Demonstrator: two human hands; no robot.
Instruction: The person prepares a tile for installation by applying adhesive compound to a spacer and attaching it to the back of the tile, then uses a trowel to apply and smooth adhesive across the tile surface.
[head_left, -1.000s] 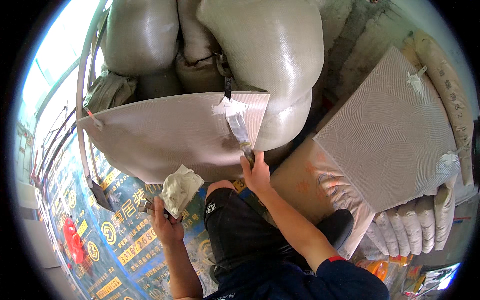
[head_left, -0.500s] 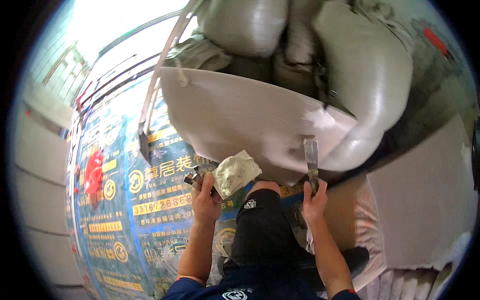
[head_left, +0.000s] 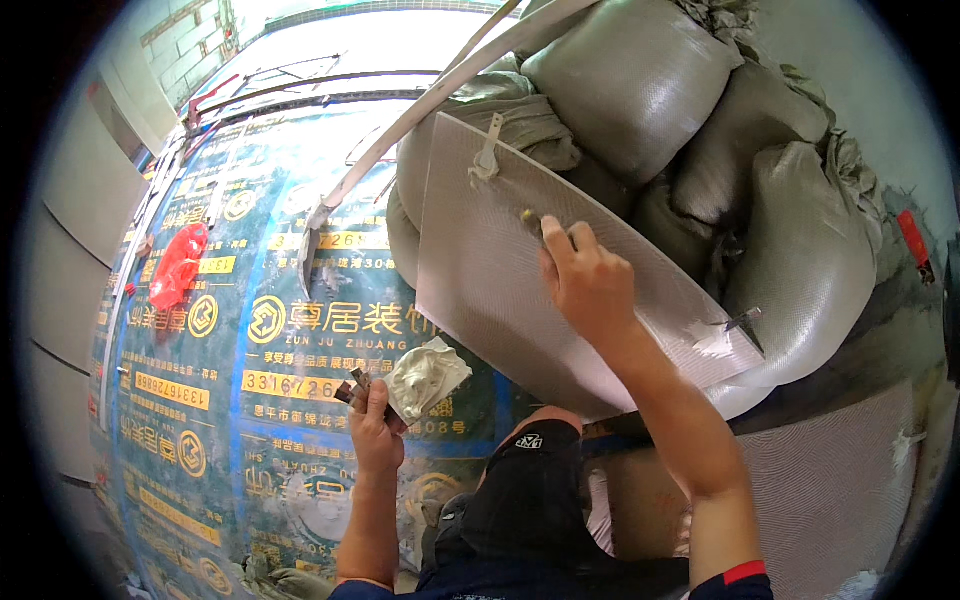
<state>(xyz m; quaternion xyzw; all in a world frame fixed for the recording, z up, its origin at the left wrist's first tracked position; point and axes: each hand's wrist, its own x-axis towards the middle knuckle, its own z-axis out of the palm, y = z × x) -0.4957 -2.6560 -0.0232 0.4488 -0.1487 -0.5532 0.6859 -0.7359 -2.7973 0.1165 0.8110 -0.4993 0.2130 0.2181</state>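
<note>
My left hand (head_left: 376, 425) is closed on the handle of a broad scraper, its blade buried under a heap of creamy white putty (head_left: 425, 380). Dark metal pieces (head_left: 356, 388) stick out beside that thumb. My right hand (head_left: 590, 275) is closed and hovers over a large pale grey ribbed panel (head_left: 500, 270). It holds a putty knife (head_left: 530, 218), mostly hidden, with only a small yellowish and dark end showing past the fingers. A whitish scraper (head_left: 487, 155) lies at the panel's upper edge. White putty (head_left: 712, 340) is smeared at its right corner, where another tool (head_left: 742, 320) rests.
Full grey-green woven sacks (head_left: 635, 85) are piled behind the panel. A long pole (head_left: 400, 125) slants down at the left to a flat dark blade. Printed green sheeting (head_left: 300, 420) covers the floor, with a red plastic bag (head_left: 180, 265) on it. Another ribbed panel (head_left: 830, 480) lies right.
My right hand has moved up and forward from beside my knee to over the panel. The left hand still carries the putty heap. The view has shifted, showing more of the sacks.
</note>
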